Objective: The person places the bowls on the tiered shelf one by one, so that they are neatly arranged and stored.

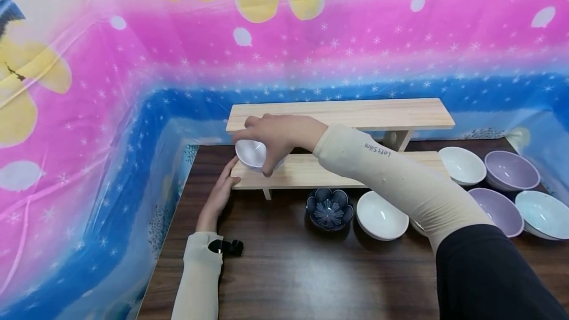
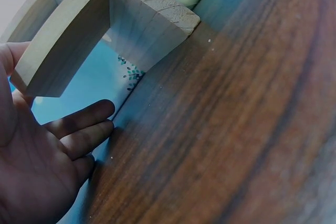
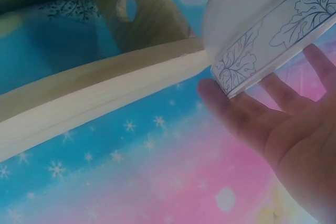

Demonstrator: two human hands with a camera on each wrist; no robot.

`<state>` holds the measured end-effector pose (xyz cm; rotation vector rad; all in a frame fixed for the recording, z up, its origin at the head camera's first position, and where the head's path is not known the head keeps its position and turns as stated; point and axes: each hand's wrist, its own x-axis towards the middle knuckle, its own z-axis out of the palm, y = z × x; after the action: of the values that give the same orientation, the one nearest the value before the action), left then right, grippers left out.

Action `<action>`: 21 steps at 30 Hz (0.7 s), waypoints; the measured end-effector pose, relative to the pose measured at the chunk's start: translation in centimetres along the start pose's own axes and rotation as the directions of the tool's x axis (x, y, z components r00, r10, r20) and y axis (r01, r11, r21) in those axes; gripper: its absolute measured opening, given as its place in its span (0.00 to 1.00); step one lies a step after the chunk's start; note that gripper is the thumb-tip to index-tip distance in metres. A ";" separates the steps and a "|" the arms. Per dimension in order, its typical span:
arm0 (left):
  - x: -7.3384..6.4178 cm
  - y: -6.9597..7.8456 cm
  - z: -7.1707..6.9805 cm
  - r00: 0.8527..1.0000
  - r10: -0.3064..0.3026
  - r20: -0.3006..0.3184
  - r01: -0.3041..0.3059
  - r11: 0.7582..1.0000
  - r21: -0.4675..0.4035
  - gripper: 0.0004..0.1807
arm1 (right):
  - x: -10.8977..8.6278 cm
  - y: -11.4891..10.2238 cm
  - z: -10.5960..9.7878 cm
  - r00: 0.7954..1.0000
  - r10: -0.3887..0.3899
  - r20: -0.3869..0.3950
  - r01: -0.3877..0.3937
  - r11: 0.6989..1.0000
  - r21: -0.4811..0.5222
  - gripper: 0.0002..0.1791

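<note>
Over the left end of the wooden stand's lower shelf [image 1: 302, 172], my right hand [image 1: 280, 135] holds a small white bowl [image 1: 251, 153], fingers at its rim. Dark leaf drawings run round this bowl's outside in the right wrist view, where my fingers [image 3: 283, 98] lie along the rim. My left hand [image 1: 218, 196] is at the shelf's left end, its thumb touching the board. From the left wrist view, the board's end [image 2: 50, 72] lies against that hand [image 2: 42, 166], with several fingers extended beneath it.
The stand's upper shelf [image 1: 338, 114] rises behind. In front sit a dark flower-shaped bowl [image 1: 330, 210] and a white bowl [image 1: 382, 215]; my right sleeve mostly hides another beside them. More bowls stand at right: white [image 1: 462, 166], purple [image 1: 512, 170] and pale blue [image 1: 543, 215].
</note>
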<state>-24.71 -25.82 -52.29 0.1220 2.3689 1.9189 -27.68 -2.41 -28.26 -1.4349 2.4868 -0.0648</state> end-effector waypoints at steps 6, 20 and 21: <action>-0.1 0.0 0.1 1.000 0.008 0.004 -0.008 1.000 -0.012 0.38 | 0.3 0.4 -0.2 1.000 -0.012 -0.011 0.011 1.000 -0.025 0.53; -0.3 -0.1 0.1 0.999 0.032 0.016 -0.032 0.999 -0.012 0.39 | 1.0 0.9 -1.3 0.999 0.031 -0.042 -0.032 0.999 -0.024 0.53; -0.4 -0.1 0.1 0.999 0.032 0.017 -0.032 0.999 -0.011 0.40 | 1.1 1.0 -1.4 0.999 0.031 -0.041 -0.032 0.999 -0.027 0.53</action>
<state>-24.35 -25.79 -52.35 0.1759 2.3594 1.9356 -29.40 -3.00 -27.29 -1.4187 2.5523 -0.0541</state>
